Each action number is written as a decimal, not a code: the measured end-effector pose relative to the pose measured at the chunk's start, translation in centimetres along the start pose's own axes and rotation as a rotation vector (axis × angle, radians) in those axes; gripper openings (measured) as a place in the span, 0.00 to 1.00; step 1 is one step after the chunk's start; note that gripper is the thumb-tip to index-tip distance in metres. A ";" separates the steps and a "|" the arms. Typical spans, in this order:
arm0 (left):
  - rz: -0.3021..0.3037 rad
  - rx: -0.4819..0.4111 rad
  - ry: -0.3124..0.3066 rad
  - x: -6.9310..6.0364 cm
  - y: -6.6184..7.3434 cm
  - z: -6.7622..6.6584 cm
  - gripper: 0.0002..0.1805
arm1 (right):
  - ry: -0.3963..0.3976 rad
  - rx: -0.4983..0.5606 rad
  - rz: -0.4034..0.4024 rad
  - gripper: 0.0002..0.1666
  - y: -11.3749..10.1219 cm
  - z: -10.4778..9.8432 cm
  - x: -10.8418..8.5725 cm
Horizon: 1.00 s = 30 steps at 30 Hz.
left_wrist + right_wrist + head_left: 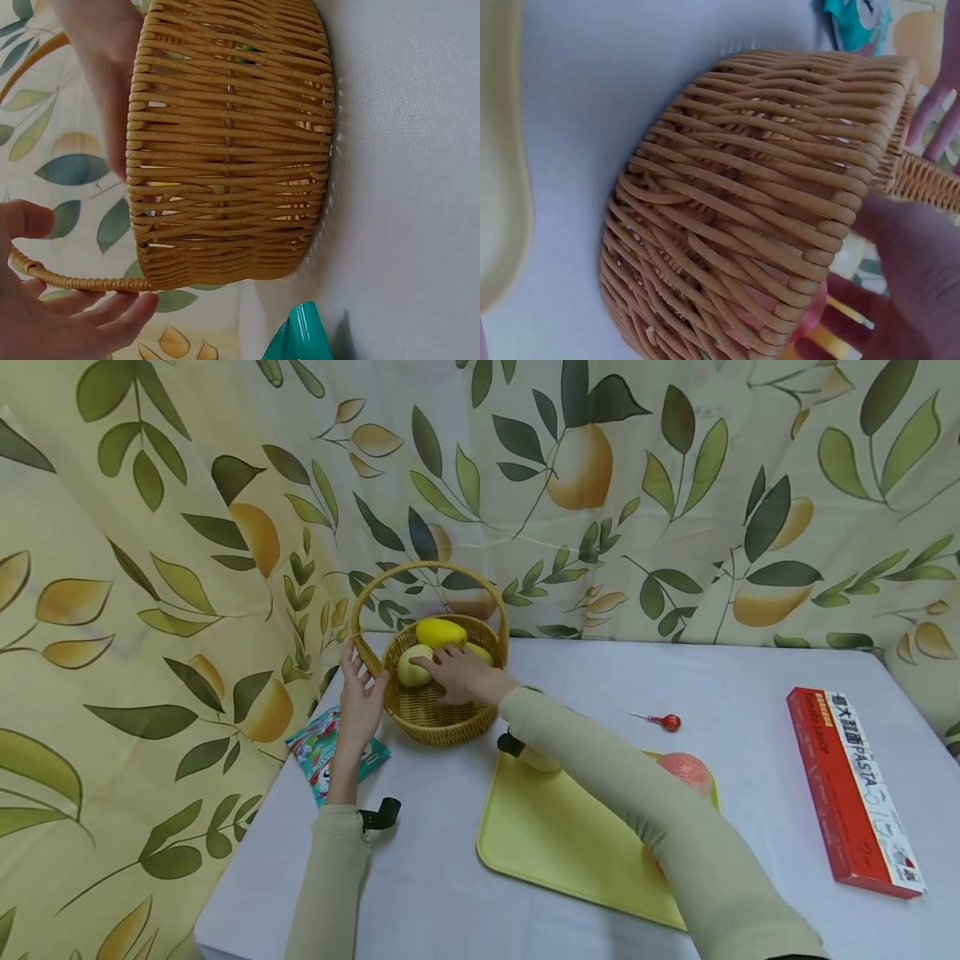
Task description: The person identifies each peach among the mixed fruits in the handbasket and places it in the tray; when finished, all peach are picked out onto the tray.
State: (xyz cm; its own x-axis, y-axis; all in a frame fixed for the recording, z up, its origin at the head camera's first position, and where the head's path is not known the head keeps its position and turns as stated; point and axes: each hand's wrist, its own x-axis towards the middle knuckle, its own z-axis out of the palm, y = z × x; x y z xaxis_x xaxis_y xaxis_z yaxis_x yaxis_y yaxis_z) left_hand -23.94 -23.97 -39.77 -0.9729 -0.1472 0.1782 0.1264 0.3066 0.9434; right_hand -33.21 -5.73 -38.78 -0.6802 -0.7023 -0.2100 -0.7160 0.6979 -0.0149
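A brown wicker basket [435,731] with a tall arched handle stands at the back of the table. It holds a bright yellow fruit [441,632], a pale green fruit [414,666] and another yellowish fruit [480,653]. In the right wrist view, a reddish fruit [810,315] shows at the rim. My right hand [465,675] reaches into the basket, its fingers spread over the fruit; I see no fruit pinched, though its underside is hidden. My left hand [362,706] is at the basket's left side, its extended fingers against the handle [90,283] and the thumb apart.
A teal snack packet [371,760] lies beneath the left forearm. Right of the basket lies a yellow-green tray [555,852] with a pink fruit [686,772] and a pale fruit [538,760], partly covered by my right arm. Beyond are a small red-handled tool [667,722] and a red-and-white pasta box [855,793].
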 end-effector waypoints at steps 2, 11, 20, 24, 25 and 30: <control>0.002 0.004 0.000 0.1 0.1 0.1 0.43 | 0.016 -0.062 0.028 0.43 0.2 0.0 -0.4; 0.014 -0.001 0.020 0.9 -1.2 0.2 0.43 | -0.007 -0.039 0.111 0.32 2.6 0.9 -1.8; 0.041 0.014 0.034 1.1 -3.4 0.5 0.43 | 0.187 0.031 -0.008 0.49 3.7 -0.7 -5.7; 0.053 0.026 0.032 1.1 -3.2 0.3 0.43 | 0.311 0.124 -0.058 0.43 4.5 -1.5 -10.2; 0.052 0.028 0.030 1.1 -3.1 0.2 0.43 | 0.332 0.133 -0.062 0.41 4.6 -1.5 -11.4; 0.026 0.001 0.013 0.9 -2.5 0.2 0.44 | 0.379 0.216 -0.077 0.35 4.8 -0.9 -17.1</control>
State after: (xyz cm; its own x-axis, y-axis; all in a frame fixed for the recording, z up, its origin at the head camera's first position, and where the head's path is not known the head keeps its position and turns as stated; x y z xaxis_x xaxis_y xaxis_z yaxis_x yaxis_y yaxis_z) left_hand -25.14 -24.66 -42.00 -0.9665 -0.1517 0.2068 0.1518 0.3112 0.9381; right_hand -25.15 9.55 -34.40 -0.6643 -0.7273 0.1721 -0.7451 0.6265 -0.2286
